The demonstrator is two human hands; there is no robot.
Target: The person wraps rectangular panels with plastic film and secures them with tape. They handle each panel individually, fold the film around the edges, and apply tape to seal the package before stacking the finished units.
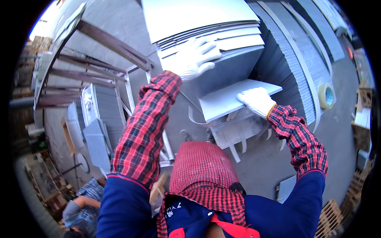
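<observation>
My left hand [197, 57], in a white knit glove, lies with its fingers spread against the front edges of a stack of light-grey sheets [202, 18]. It looks empty. Lower and to the right, a flat light-grey panel [222, 99] sits level on top of a lower pile [242, 129]. My right hand [257, 102], gloved as well, grips the near edge of that panel toward its right end. Whether its thumb goes under the edge is hidden. A bluish-grey upright face [226, 69] stands between the sheets and the panel.
Corrugated stacks [285, 67] with pale straps stand at the right, a roll of tape [326, 96] at their edge. A metal frame rack [115, 47] fills the left, beside more stacked panels [97, 142]. Another person [85, 202] is at the lower left. Wooden pallets [329, 218] lie lower right.
</observation>
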